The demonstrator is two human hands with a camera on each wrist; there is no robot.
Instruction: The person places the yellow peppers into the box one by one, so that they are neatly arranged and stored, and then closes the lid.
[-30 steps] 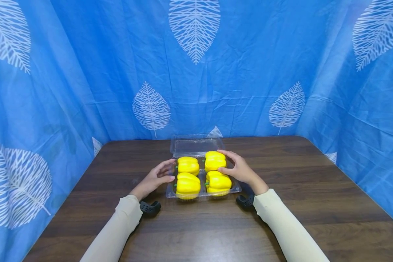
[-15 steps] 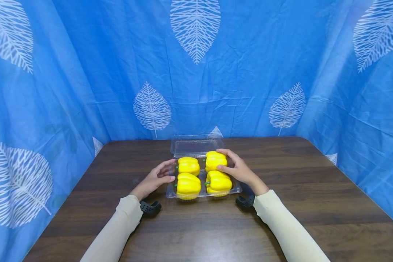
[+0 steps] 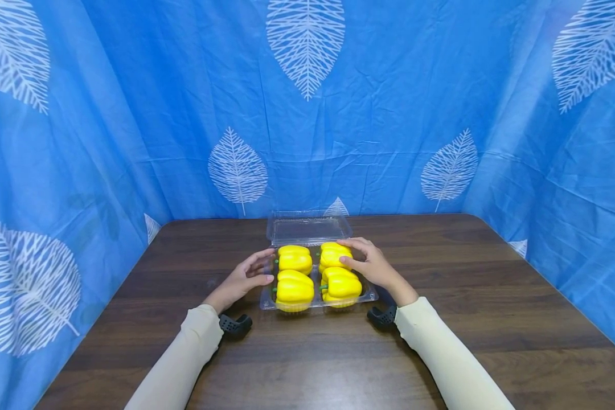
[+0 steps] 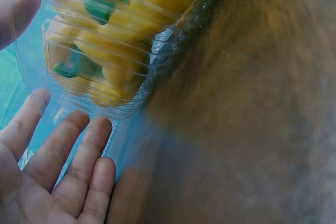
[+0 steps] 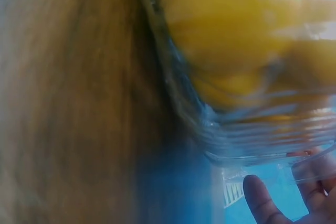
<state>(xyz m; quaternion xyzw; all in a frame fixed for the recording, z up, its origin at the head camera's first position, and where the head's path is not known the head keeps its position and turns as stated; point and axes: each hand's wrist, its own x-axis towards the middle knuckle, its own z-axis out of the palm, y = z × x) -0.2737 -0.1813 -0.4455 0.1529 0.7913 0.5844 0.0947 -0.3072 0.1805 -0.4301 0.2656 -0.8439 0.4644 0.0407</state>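
A clear plastic clamshell box [image 3: 318,304] lies with its lid folded back, holding yellow bell peppers in two rows. On its left side sit a back pepper [image 3: 294,259] and a front pepper [image 3: 294,289]; a front right pepper [image 3: 341,285] lies nearest my right wrist. My right hand [image 3: 378,267] grips the back right bell pepper [image 3: 331,255], thumb in front and fingers behind. Beside the box's left wall, my left hand [image 3: 238,283] has its fingers [image 4: 65,148] extended, apparently touching the rim. Green stems [image 4: 79,66] show through the plastic in the left wrist view.
The open lid [image 3: 307,229] lies behind the box, near the far edge of the brown wooden table [image 3: 307,364]. Blue curtains [image 3: 389,114] with white leaf prints stand behind the table and along both sides. Black straps [image 3: 236,326] circle the wrists.
The back right bell pepper has gone down deeper into the box, with my right hand lowering along with it. My left hand and the box have stayed in place.
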